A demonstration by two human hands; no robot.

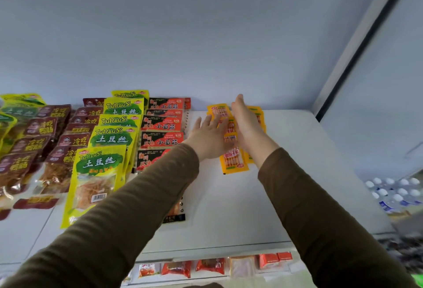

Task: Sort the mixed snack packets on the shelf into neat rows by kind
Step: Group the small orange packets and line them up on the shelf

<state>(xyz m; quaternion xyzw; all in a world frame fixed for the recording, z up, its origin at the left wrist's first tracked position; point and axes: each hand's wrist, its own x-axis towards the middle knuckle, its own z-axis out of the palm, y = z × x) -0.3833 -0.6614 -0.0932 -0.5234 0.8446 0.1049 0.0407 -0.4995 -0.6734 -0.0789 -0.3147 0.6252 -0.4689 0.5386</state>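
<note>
On the white shelf [286, 173], both hands reach toward the back, flanking a row of small orange-yellow plastic snack packets [233, 162] that runs front to back. Left hand [209, 138] lies flat with fingers straight and spread, its grip wide, fingertips touching the left edge of the orange row. Right hand [246, 120] stands on edge, fingers straight and together, pressed against the row's right side; its grip holds nothing. Both arms wear brown sleeves [142, 207]. Just left of the hands lies a row of red-and-black packets [161, 141], then a row of yellow-green packets [107, 159], then dark maroon packets [39, 127], overlapped front to back. Below the shelf's front edge, red and pale packets [210, 266] sit on a lower level.
</note>
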